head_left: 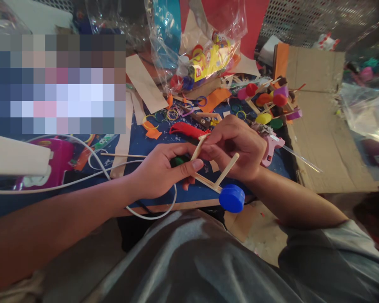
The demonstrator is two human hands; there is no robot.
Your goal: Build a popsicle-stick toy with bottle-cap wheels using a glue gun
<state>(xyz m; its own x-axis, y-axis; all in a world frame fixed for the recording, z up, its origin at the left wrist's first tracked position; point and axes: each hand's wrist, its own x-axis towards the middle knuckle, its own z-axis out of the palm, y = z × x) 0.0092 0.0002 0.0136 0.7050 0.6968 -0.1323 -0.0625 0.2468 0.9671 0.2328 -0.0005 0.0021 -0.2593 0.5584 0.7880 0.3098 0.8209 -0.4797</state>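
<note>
A small frame of pale wooden sticks (205, 181) is held low over the table's front edge, with a blue bottle cap (231, 198) at its near right corner. My left hand (162, 170) is closed on the frame, its thumb pressing against a stick. Part of a dark green cap (177, 160) shows behind those fingers. My right hand (241, 145) pinches the upper end of a slanted stick (198, 148), its fingertips partly hidden. Another short stick (227, 170) rises at an angle near the blue cap. Just behind the hands lies a red-handled tool (188, 130).
A pink glue gun (273, 148) lies right of my right hand. Assembled sticks with colourful caps (274, 100) stand beyond, beside a cardboard sheet (318, 126). A white cable (151, 217) loops near my left forearm. Scissors (198, 101), rubber bands and scraps cover the blue table.
</note>
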